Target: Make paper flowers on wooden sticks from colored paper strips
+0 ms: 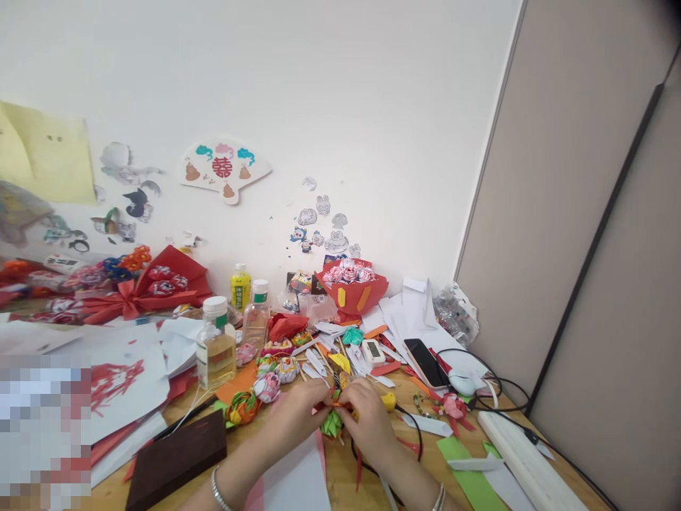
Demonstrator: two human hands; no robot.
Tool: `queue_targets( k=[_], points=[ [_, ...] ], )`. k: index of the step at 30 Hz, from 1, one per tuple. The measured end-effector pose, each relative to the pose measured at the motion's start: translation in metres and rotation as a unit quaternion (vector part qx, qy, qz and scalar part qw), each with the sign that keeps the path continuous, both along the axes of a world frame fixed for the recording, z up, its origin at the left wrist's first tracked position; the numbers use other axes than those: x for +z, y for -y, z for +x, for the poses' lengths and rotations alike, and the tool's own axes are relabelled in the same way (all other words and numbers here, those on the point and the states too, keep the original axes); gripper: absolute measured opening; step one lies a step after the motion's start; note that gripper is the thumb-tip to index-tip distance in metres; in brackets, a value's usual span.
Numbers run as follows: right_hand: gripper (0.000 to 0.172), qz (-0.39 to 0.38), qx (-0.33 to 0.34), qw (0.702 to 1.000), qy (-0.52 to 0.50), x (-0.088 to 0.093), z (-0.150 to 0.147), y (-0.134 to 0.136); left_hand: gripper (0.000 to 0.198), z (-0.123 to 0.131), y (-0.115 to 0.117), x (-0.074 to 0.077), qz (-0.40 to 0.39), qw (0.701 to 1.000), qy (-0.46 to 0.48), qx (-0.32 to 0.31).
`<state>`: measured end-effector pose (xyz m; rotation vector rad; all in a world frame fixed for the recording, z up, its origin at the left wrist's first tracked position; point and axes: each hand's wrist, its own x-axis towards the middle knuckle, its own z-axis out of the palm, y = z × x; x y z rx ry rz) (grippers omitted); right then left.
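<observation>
Near the middle of the table, my left hand (301,411) and my right hand (369,420) meet with their fingers pinched on a small green and orange paper piece (332,421). Its green folded part shows below the fingertips, and the fingers cover much of the rest. To the left of my left hand lie a pink and white paper flower (267,387) and an orange, yellow and green one (242,408). A yellow tool (389,402) with a black cord sits just right of my right hand.
Bottles, one of them a glue-like bottle (216,344), stand at the back left. A red bouquet (354,287) stands by the wall. A phone (425,363), cables and a white power strip (532,461) lie right. A dark block (178,458) lies front left.
</observation>
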<state>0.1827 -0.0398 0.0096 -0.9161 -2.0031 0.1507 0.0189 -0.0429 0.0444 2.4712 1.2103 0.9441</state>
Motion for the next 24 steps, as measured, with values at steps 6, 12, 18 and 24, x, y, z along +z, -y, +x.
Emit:
queue_targets(
  k=[6,12,18,24],
  points=[
    [0.019,0.02,0.042,0.999,-0.009,0.003,0.001,0.001,0.01,-0.007,-0.01,0.0,-0.195,0.968,0.152,-0.044],
    [0.014,0.007,0.099,0.995,-0.023,0.011,0.001,0.006,0.028,-0.016,-0.02,-0.005,-0.298,0.933,0.182,-0.089],
    [0.015,-0.041,0.069,0.997,-0.024,0.012,0.001,0.006,0.017,-0.012,-0.018,-0.005,-0.223,0.958,0.172,-0.059],
    [0.016,-0.02,0.057,0.998,0.018,0.008,0.003,0.003,0.005,-0.008,-0.018,-0.007,-0.198,0.97,0.138,-0.003]
  ],
)
